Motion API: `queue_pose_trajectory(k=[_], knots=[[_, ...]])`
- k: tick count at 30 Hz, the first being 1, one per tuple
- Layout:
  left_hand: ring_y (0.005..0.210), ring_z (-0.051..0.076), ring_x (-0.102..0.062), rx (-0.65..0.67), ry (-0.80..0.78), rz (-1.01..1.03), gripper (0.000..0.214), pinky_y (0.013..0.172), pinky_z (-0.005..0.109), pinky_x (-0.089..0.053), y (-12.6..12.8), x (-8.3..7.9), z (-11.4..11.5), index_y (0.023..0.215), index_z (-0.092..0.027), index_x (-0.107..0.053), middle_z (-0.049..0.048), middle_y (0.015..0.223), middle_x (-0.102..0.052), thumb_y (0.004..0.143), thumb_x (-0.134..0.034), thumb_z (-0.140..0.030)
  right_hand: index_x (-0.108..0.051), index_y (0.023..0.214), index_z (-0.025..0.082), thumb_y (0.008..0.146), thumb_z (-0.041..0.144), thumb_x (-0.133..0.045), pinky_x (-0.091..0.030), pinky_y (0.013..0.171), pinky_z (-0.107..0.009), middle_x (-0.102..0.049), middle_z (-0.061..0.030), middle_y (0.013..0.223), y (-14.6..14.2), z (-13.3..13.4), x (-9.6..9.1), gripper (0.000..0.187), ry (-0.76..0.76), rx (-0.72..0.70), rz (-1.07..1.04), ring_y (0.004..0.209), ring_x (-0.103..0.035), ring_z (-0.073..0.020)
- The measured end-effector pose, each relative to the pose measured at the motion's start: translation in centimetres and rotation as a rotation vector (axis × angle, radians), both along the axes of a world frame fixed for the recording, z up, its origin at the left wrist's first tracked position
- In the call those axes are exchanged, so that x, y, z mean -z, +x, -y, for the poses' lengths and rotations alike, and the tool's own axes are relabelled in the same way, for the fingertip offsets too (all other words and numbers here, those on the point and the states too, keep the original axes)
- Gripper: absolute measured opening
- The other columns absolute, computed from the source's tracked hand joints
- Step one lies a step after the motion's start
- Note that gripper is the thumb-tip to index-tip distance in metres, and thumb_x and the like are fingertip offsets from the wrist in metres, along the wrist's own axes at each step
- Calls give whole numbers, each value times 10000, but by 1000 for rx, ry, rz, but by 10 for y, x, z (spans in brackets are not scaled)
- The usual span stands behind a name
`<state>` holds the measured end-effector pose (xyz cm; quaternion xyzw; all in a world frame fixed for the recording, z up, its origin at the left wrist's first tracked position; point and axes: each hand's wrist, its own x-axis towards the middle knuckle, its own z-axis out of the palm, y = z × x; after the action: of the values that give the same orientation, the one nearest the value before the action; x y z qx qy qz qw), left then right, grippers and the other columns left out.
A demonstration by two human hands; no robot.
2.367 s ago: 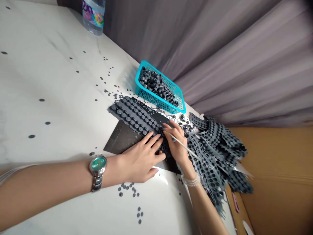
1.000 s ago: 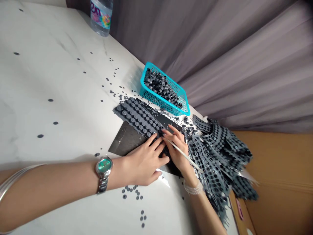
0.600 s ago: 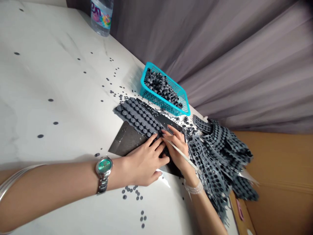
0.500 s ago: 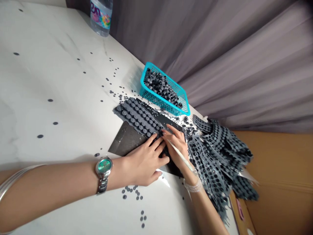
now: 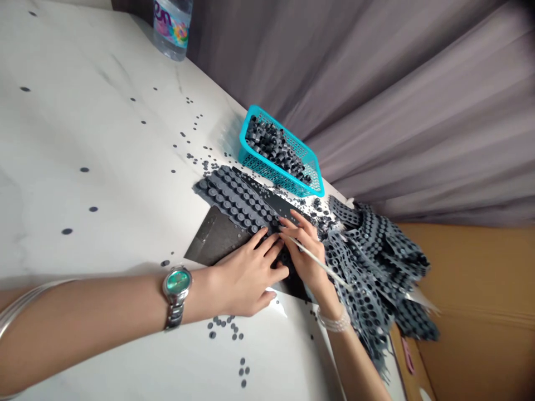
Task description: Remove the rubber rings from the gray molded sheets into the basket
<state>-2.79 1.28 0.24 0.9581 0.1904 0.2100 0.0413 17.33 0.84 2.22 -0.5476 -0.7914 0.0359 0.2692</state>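
A grey rubber sheet (image 5: 236,200) with rows of raised round pieces lies on a dark flat board (image 5: 215,236). My left hand (image 5: 251,273) rests flat on the sheet's near end, fingers spread, pressing it down. Close beside it, my right hand (image 5: 305,250) pinches a thin white stick (image 5: 321,264), held like a pen; its tip is hidden at the fingers over the sheet. Small dark discs (image 5: 223,322) lie scattered around the board.
Behind the sheet stands a turquoise basket (image 5: 246,146) full of small dark ring-shaped pieces (image 5: 276,147). To the right, a heap of punched grey sheets (image 5: 368,278) hangs over the table edge. A water bottle (image 5: 172,30) stands at the back left, before a grey curtain (image 5: 376,83).
My right hand has shifted slightly right, and the white stick has tilted to a flatter angle. The left hand stays in place on the sheet.
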Motion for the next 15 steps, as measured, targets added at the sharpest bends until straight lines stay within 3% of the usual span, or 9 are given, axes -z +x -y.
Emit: queue_pose_trajectory(k=[15], knots=[[1305, 411, -422, 5, -10, -24, 439, 1093, 557, -205, 1, -2, -1, 1149, -155, -563, 237, 1335, -536, 887, -442, -486, -610, 960, 278, 946, 167, -466, -419, 965, -471, -673, -29, 1194, -1, -4, 7, 182, 66, -42, 137, 1257, -518, -228]])
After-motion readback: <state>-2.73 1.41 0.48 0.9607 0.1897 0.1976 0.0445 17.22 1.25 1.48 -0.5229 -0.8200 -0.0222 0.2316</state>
